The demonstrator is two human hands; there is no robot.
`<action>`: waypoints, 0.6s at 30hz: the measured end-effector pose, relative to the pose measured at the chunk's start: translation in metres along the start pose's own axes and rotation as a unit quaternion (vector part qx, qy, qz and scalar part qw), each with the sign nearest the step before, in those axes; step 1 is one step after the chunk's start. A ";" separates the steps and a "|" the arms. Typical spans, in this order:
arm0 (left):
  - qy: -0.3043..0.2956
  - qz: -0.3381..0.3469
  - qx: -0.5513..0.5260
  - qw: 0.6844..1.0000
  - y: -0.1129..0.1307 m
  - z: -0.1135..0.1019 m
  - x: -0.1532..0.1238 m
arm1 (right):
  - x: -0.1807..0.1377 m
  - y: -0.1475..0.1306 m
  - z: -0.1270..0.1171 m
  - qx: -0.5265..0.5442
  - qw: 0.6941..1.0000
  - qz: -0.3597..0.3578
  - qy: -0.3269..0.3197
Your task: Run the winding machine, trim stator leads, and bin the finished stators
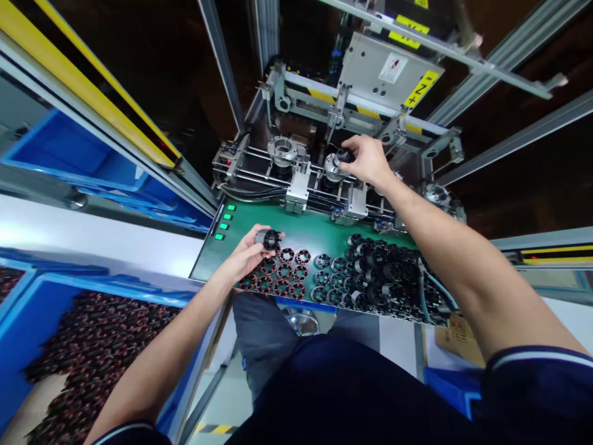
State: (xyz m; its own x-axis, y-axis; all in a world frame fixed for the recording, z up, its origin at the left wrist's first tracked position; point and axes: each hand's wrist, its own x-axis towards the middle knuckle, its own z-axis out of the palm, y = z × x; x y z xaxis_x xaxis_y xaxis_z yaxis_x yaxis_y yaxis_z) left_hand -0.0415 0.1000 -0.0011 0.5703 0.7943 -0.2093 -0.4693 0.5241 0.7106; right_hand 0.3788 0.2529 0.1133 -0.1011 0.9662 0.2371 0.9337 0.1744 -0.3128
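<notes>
My left hand (248, 254) is closed around a small black ring-shaped stator part (270, 238), held just above the green work surface (306, 232). Several like parts with copper windings (287, 272) lie in rows beside it. A heap of black parts (389, 272) sits to the right. My right hand (365, 159) reaches forward into the machine and pinches another black part (343, 156) over the round fixture (332, 167) on the right. An empty round metal fixture (282, 150) stands to the left of it.
A blue bin (28, 321) full of dark wound parts (92, 352) stands at the lower left. More blue bins (69, 154) sit behind a yellow rail (92, 93). Green lit buttons (224, 225) line the work surface's left edge. Aluminium frame bars (509, 55) surround the machine.
</notes>
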 end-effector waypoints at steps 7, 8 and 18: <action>-0.043 -0.055 -0.074 0.995 -0.008 -0.014 -0.005 | 0.024 0.009 -0.021 -0.061 0.988 -0.038 -0.139; -0.046 -0.059 -0.075 0.994 -0.008 -0.015 -0.005 | 0.029 0.009 -0.027 -0.056 0.984 -0.032 -0.164; 0.036 -0.007 -0.095 0.995 -0.012 -0.006 0.008 | -0.022 -0.011 -0.001 -0.186 0.966 -0.037 -0.178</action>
State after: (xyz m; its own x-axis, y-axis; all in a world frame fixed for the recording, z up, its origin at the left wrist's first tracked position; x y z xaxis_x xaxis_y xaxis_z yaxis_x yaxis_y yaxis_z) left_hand -0.0356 0.1015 -0.0156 0.5306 0.8029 -0.2715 -0.5847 0.5787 0.5686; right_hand 0.3714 0.2298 0.1129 -0.2224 0.9692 -0.1059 0.9714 0.2296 0.0611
